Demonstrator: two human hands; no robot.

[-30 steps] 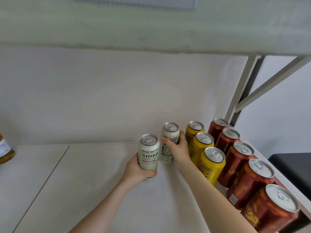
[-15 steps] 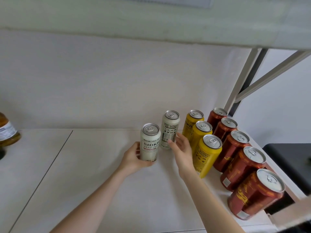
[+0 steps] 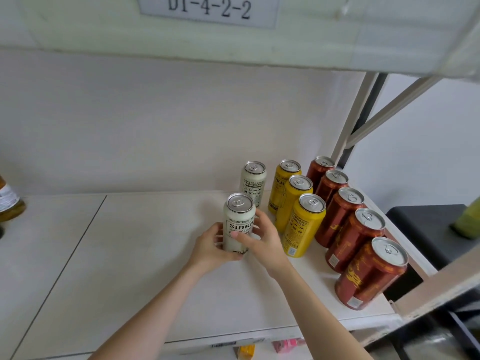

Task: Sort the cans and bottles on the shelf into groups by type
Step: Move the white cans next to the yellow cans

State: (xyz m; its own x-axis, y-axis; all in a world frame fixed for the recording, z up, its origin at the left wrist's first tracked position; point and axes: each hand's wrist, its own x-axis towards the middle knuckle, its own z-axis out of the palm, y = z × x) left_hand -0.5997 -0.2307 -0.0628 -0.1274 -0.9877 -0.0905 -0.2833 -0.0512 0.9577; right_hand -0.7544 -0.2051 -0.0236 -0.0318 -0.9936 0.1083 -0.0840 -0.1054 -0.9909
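both hands are around the near white can (image 3: 239, 226): the left hand (image 3: 209, 252) curls round its lower left side, and the right hand (image 3: 265, 244) lays thumb and fingers round its right side, so the can is grasped from both flanks. it stands upright in the middle of the shelf (image 3: 124, 268), just in front of the far white can (image 3: 254, 183); whether its base rests on the board or hangs just above it, i cannot tell.

the main risk, as i judge it, sits on the right. the back of the right hand is just beside the near yellow can (image 3: 304, 226), and a careless swing of the wrist could knock it into the row of red cans (image 3: 349, 232) behind it, which stand close together and could topple in turn. the nearest red can (image 3: 370, 274) stands close to the shelf's near right corner, so a shove could send it over the edge.

free room lies to the left: bare board runs from the white cans to a bottle (image 3: 9, 201) at the far left edge. the wall closes the far side.
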